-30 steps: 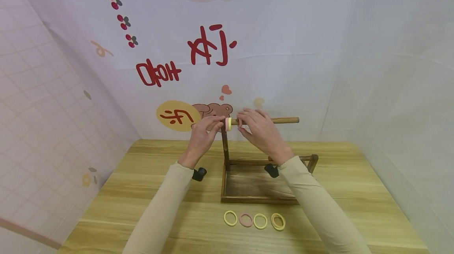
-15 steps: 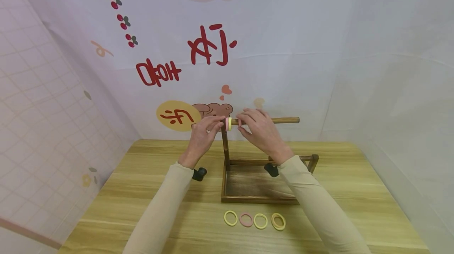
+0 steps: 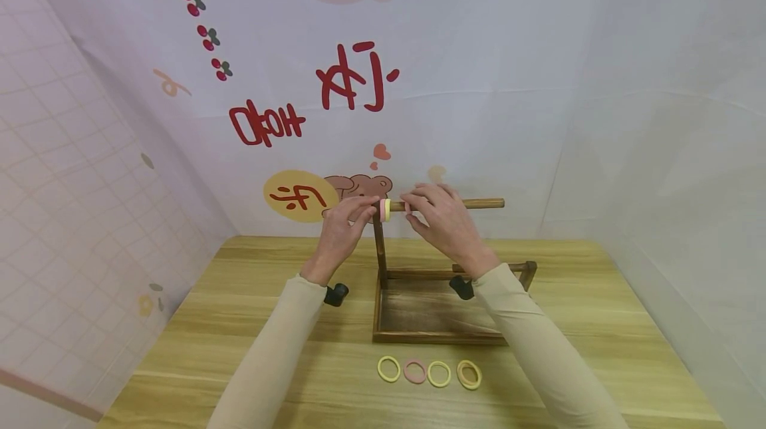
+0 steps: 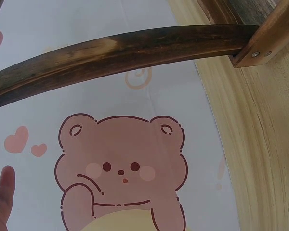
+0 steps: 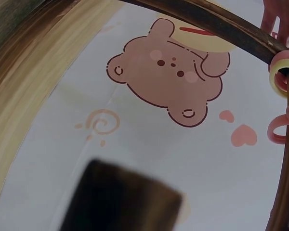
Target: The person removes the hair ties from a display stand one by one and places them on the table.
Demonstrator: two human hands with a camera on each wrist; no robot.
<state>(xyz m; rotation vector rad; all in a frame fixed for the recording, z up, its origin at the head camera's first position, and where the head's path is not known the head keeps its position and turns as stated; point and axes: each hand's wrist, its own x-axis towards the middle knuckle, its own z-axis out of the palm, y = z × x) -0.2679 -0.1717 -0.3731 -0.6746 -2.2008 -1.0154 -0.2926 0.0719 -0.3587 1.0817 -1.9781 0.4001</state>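
In the head view, my right hand [image 3: 443,223] pinches a pink ring [image 3: 407,207] that hangs around the horizontal wooden rod [image 3: 485,203]. Further left on the same rod, a pink ring [image 3: 383,211] and a yellow ring [image 3: 387,209] sit side by side against the upright post. My left hand [image 3: 344,233] grips the top corner of the wooden stand [image 3: 381,249] with finger and thumb. The right wrist view shows the yellow ring [image 5: 274,79] and the held pink ring [image 5: 271,131] apart on the rod. Only part of the left hand [image 4: 2,202] enters the left wrist view.
On the table [image 3: 269,349], in front of the stand's tray-like base [image 3: 431,309], lie a yellow ring [image 3: 380,370], a pink ring [image 3: 406,373] and more yellow rings. A shorter, lower rod [image 3: 514,267] stands at the right. A printed cloth [image 3: 509,136] hangs behind.
My right hand and the pink ring it pinches have shifted slightly to the right along the rod. The left hand and the rings on the table have stayed put.
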